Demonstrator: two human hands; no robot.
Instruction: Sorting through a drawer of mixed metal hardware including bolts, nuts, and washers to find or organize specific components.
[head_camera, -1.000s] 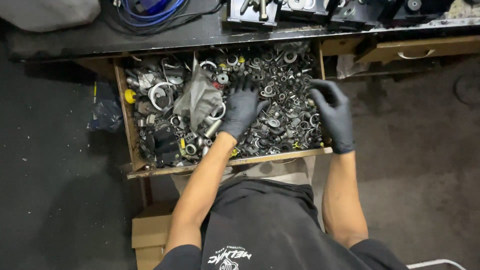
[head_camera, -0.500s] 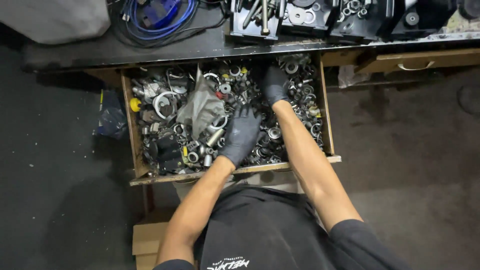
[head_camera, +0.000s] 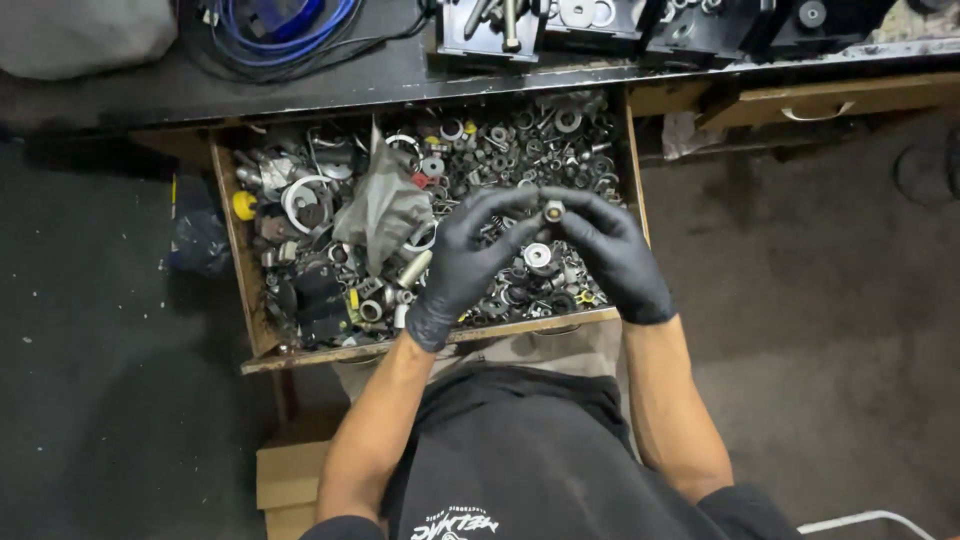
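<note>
Both my hands wear black gloves and are raised over an open wooden drawer (head_camera: 250, 300) full of metal nuts, washers, rings and fittings. My right hand (head_camera: 610, 255) pinches a small round metal nut (head_camera: 553, 211) between its fingertips. My left hand (head_camera: 468, 262) meets it from the left, its fingertips touching the same small part. A grey crumpled rag (head_camera: 385, 205) lies in the drawer's middle, just left of my left hand. A yellow round piece (head_camera: 244, 205) sits at the drawer's left edge.
A dark workbench top (head_camera: 380, 75) runs above the drawer, with a blue coiled cable (head_camera: 285, 25) and black trays of tools (head_camera: 520, 25). A second, part-open wooden drawer (head_camera: 830, 100) is at the right. Cardboard boxes (head_camera: 290, 485) sit on the dark floor below.
My right hand has come back from the drawer's far right corner to the middle, now holding a small metal part. My left hand has lifted off the pile to meet it.
</note>
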